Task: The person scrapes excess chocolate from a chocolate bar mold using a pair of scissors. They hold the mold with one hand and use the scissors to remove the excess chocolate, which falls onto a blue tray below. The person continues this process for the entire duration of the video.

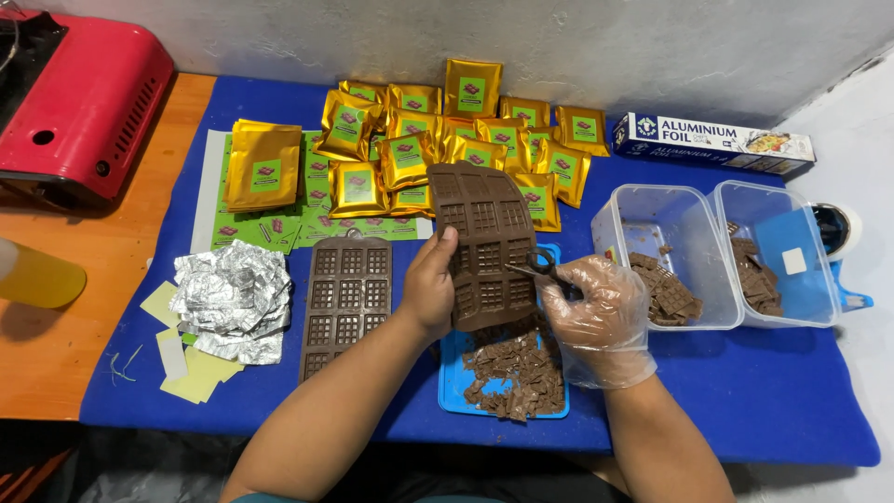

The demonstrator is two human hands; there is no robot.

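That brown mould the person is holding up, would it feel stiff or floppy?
Probably floppy: the brown mould curves where the left hand grips one edge. Likely light, since one hand holds it up. The gloved right hand holds small scissors against it.

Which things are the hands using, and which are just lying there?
In use: left hand, brown mould, gloved right hand, scissors, blue tray of chocolate bits.
Lying about: second mould, gold pouches, foil squares, foil box, red appliance.
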